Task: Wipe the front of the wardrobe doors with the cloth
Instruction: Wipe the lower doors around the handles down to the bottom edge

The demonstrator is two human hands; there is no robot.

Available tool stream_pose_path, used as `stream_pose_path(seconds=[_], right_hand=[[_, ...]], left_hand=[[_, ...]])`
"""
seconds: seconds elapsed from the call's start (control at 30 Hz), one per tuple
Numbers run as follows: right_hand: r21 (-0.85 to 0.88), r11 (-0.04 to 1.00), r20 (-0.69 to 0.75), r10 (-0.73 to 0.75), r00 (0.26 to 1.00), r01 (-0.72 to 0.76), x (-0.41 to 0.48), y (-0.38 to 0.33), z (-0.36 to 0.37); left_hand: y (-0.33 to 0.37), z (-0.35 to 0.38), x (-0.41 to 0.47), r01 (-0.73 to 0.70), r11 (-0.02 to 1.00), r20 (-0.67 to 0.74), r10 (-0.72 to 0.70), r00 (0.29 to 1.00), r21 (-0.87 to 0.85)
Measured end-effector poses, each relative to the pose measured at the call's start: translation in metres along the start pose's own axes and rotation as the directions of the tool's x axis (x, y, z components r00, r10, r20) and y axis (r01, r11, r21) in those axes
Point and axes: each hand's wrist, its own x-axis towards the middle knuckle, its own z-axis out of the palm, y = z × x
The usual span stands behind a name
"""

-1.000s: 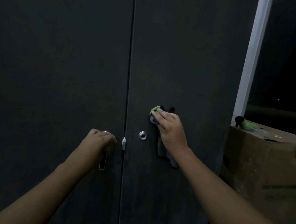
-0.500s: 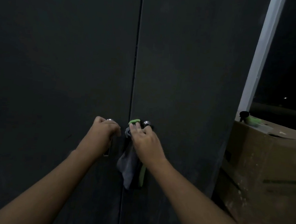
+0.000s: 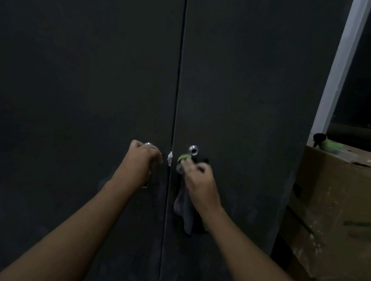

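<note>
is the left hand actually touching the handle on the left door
Touching. The head view shows the left hand with its fingers curled round the handle on the left door; metal shows just above the knuckles and below the hand.

Home room: dark wardrobe (image 3: 249,79), cardboard box (image 3: 332,203)

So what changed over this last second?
The right hand swept the grey-and-green cloth left from beside the round metal lock to the door seam, then back under the lock, uncovering the white latch. The left hand still grips the left door's metal handle.
</note>
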Motion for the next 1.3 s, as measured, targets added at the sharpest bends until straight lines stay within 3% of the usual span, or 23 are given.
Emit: stream_pose_path(seconds=[0.13, 0.23, 0.4, 0.6, 0.77, 0.87, 0.9, 0.97, 1.03, 1.13, 1.2, 1.3], right_hand=[[-0.108, 0.981, -0.032, -0.163, 0.986, 0.159, 0.028, -0.007, 0.012], [-0.143, 0.986, -0.114, -0.106, 0.988, 0.089, 0.023, -0.012, 0.018], [0.005, 0.999, -0.241, -0.045, 0.969, 0.048, 0.034, -0.024, 0.008], [-0.075, 0.991, -0.18, -0.125, 0.976, 0.113, -0.003, 0.009, 0.029], [0.032, 0.997, -0.174, 0.068, 0.982, -0.064, -0.037, 0.032, 0.021], [0.197, 0.931, -0.269, 0.353, 0.896, -0.308, -0.023, 0.018, 0.019], [0.221, 0.92, -0.284, 0.377, 0.881, -0.323, -0.018, 0.013, 0.021], [0.146, 0.972, -0.231, 0.213, 0.949, -0.183, -0.017, 0.005, 0.026], [0.032, 0.997, -0.116, -0.069, 0.991, 0.073, -0.024, 0.006, 0.032], [-0.1, 0.919, 0.038, -0.38, 0.924, 0.382, -0.037, 0.009, 0.04], [-0.11, 0.883, 0.106, -0.447, 0.888, 0.457, -0.036, 0.002, 0.045], [-0.084, 0.902, 0.064, -0.42, 0.905, 0.424, -0.013, -0.023, 0.05]], left_hand=[[0.0, 0.002, -0.001, -0.017, 1.0, -0.022, 0.018, 1.0, 0.013], [0.0, 0.004, 0.0, -0.008, 1.0, -0.023, 0.007, 1.0, -0.021], [0.001, 0.007, -0.004, -0.012, 1.0, -0.047, 0.013, 0.999, 0.018], [-0.005, 0.015, -0.005, -0.046, 0.999, -0.096, 0.046, 0.994, -0.004], [-0.01, 0.022, -0.007, -0.053, 0.998, -0.125, 0.048, 0.991, -0.044], [-0.009, 0.023, -0.008, -0.044, 0.998, -0.14, 0.036, 0.989, -0.055], [-0.008, 0.022, -0.009, -0.041, 0.997, -0.144, 0.032, 0.989, -0.06], [-0.007, 0.02, -0.008, -0.034, 0.997, -0.141, 0.024, 0.99, -0.069], [-0.005, 0.016, -0.006, -0.034, 0.997, -0.127, 0.025, 0.992, -0.071], [-0.002, 0.003, -0.006, 0.014, 0.993, -0.077, -0.023, 0.997, -0.118], [-0.002, -0.006, -0.007, 0.046, 0.985, -0.024, -0.051, 0.998, -0.166], [-0.003, -0.017, -0.01, 0.111, 0.967, -0.014, -0.117, 0.993, -0.228]])
